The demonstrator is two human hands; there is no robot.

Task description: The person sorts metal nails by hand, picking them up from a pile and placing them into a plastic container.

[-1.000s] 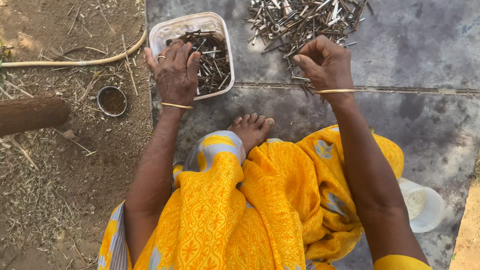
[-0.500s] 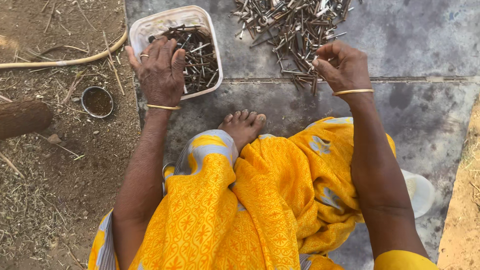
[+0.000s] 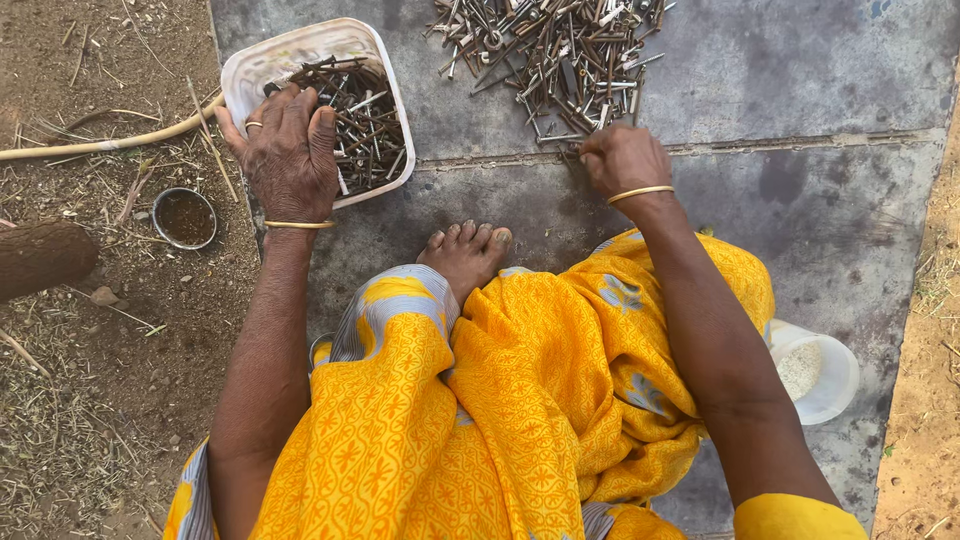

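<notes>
**Hands at tub and nail pile**

Left hand (image 3: 290, 150) lies flat, fingers spread, on the near rim of the white tub (image 3: 262, 62), over the rusty nails (image 3: 368, 120) inside. Right hand (image 3: 624, 160) curls fingers down at the near edge of the loose pile (image 3: 545, 55) on the stone slab (image 3: 800, 90); can't tell if its grip pinches anything. Small tin (image 3: 184, 217) on dirt, left.

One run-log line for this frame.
left hand on white tub of nails | right hand at loose nail pile | slab
</notes>
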